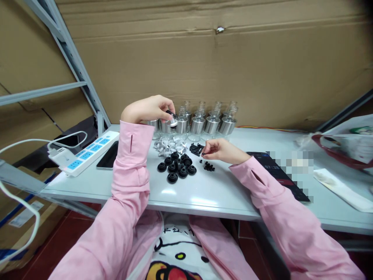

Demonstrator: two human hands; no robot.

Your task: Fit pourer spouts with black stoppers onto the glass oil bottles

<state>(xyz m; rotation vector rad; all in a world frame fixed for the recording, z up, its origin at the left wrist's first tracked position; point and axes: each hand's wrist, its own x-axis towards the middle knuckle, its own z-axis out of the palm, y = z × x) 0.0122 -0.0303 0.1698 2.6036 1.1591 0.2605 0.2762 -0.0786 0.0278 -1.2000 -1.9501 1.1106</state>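
My left hand (155,108) is closed around a silver and black bottle top (173,123), held at the left part of the row of glass bottles with metal sleeves (197,126). Whether the top touches a bottle beneath it I cannot tell. Lower and to the right, my right hand (221,151) pinches a small black piece (203,154) between thumb and finger, just above the table. Near it lie black stick-like parts (196,149) and tiny black plugs (209,166). Several round black stoppers (172,177) and a heap of white and clear ring-like parts (170,146) lie between my arms.
A white power strip (87,155) with a plugged-in charger and a dark phone (108,157) lie at the left. To the right are a dark tablet-like screen (279,175), a white strip (342,190) and a plastic bag (349,140). Cardboard (204,66) stands behind the table.
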